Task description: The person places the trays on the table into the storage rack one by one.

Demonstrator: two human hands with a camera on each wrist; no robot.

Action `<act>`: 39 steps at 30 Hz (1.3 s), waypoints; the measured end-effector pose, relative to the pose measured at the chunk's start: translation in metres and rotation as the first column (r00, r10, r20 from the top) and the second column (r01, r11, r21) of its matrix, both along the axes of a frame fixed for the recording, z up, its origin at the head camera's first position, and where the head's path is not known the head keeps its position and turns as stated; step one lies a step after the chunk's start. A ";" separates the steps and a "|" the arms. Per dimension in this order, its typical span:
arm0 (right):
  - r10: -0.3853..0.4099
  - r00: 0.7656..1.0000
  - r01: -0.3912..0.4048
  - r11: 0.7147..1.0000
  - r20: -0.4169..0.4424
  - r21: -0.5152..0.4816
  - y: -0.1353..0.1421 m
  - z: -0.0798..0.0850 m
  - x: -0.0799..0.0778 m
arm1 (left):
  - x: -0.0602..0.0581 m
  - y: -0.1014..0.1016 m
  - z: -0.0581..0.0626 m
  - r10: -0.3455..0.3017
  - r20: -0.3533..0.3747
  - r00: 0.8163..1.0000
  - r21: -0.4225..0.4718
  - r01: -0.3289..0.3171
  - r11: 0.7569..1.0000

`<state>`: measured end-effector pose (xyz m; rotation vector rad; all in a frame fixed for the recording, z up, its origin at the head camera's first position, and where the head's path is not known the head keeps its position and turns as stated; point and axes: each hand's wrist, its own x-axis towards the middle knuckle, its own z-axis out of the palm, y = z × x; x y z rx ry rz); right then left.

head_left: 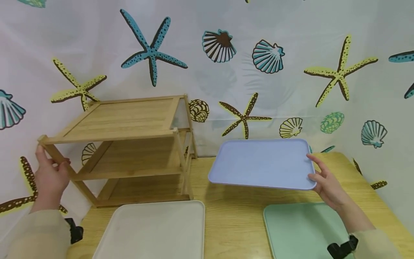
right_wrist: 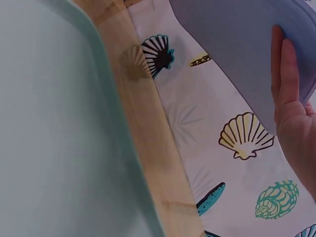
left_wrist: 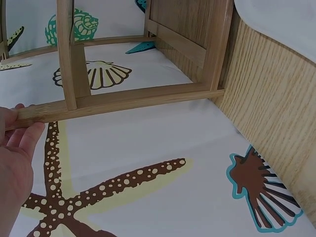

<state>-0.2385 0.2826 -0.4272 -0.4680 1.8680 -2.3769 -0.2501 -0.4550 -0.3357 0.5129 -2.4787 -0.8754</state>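
A wooden three-tier shelf rack (head_left: 136, 118) stands at the back left of the table. My left hand (head_left: 51, 172) grips its left front post near the top; in the left wrist view the fingers (left_wrist: 30, 138) wrap round that wooden bar. Above the table on the right, a blue-lavender tray (head_left: 262, 163) is held up by my right hand (head_left: 330, 183), which pinches its right edge with the thumb on top. The right wrist view shows fingers (right_wrist: 290, 69) against the tray's underside. The tray tilts slightly toward me.
A white tray (head_left: 155, 230) lies on the table in front of the rack. At the front right lies a green tray (head_left: 304, 226). The wooden table (head_left: 233, 223) meets a cloth backdrop (head_left: 207, 82) printed with starfish and shells.
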 end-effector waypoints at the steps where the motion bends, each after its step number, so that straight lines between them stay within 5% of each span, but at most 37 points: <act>1: -0.006 1.000 0.006 1.000 0.001 -0.021 -0.001 0.004 0.001 | -0.001 0.000 0.000 -0.004 -0.004 1.000 0.002 0.004 1.000; 10: -0.005 0.999 -0.007 0.975 -0.053 -0.224 -0.009 0.043 0.008 | -0.002 0.000 -0.002 0.009 -0.009 1.000 -0.022 -0.009 1.000; 24: 0.005 0.998 -0.031 0.922 -0.070 -0.386 -0.024 0.103 0.008 | 0.001 0.002 0.001 0.001 0.018 1.000 0.007 -0.001 1.000; 34: 0.075 0.991 -0.122 0.861 -0.115 -0.494 -0.048 0.146 -0.006 | 0.003 0.002 0.002 -0.003 0.024 1.000 0.006 0.003 1.000; 39: 0.074 0.994 -0.105 0.869 -0.082 -0.484 -0.065 0.160 -0.018 | 0.001 0.004 0.003 0.000 0.023 1.000 -0.001 0.000 1.000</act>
